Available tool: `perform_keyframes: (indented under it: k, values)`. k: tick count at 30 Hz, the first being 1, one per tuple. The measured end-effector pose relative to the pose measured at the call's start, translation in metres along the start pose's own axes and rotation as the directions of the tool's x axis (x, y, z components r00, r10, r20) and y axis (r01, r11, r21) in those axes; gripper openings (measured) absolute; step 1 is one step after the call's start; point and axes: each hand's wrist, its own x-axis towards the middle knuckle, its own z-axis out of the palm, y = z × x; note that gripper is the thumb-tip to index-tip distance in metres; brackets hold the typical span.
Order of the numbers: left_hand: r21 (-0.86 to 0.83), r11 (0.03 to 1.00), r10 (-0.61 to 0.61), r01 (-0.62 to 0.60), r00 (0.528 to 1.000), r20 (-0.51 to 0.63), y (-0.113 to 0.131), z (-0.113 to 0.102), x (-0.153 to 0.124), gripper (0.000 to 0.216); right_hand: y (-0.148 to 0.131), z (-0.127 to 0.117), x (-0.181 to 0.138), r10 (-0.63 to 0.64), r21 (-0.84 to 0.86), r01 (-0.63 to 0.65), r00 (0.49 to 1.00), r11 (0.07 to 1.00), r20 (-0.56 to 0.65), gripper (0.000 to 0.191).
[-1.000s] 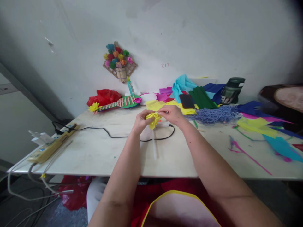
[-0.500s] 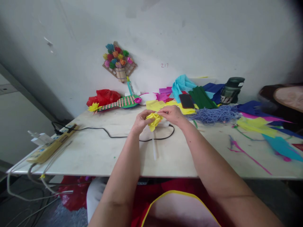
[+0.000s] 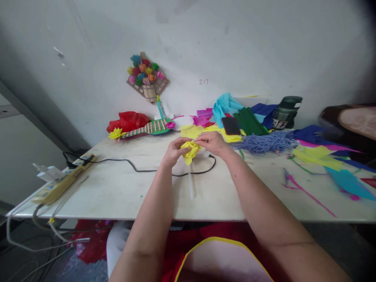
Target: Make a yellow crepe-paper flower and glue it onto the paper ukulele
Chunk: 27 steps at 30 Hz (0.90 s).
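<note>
A yellow crepe-paper flower (image 3: 190, 152) is held above the table between my two hands. My left hand (image 3: 175, 150) is closed on its left side, thumb pressed against the petals. Fingers of my right hand (image 3: 214, 142) pinch at the flower's upper right edge; I cannot make out whether a single petal is between them. Below the flower a white glue stick (image 3: 191, 186), slim and translucent, slants down toward the table; its upper end is hidden. A black cable (image 3: 141, 170) curves across the table behind it.
A beige power strip (image 3: 64, 180) lies at the left edge. Along the back are a green paper guitar (image 3: 149, 128), a glue tube (image 3: 161, 108), a phone (image 3: 231, 125), purple-blue string (image 3: 264, 143) and a dark flask (image 3: 287, 112). Coloured paper scraps (image 3: 319, 156) spread over the right side.
Both hands stay on the yellow flower, with only slight finger movement. The whole view has shifted a few pixels.
</note>
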Motion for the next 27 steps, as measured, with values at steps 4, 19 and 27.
perform_keyframes:
  k: [4,19,27]
  values:
    - [-0.009,1.0,-0.007,0.007,1.0,-0.002,0.0009,0.0005,-0.0003,0.038,-0.0006,-0.0006,0.0001,-0.009,0.022,0.009,1.0,1.0,-0.002,0.012]
    - [-0.027,0.999,-0.019,0.02,0.999,0.035,0.0027,0.0007,-0.0016,0.039,0.001,-0.0041,0.0,-0.054,0.065,0.053,0.998,0.996,0.011,0.012]
    - [-0.039,0.999,-0.025,0.026,1.0,0.013,0.0027,0.0008,-0.0008,0.035,0.0029,-0.0036,0.0,-0.066,0.087,0.062,0.997,0.994,0.045,0.012]
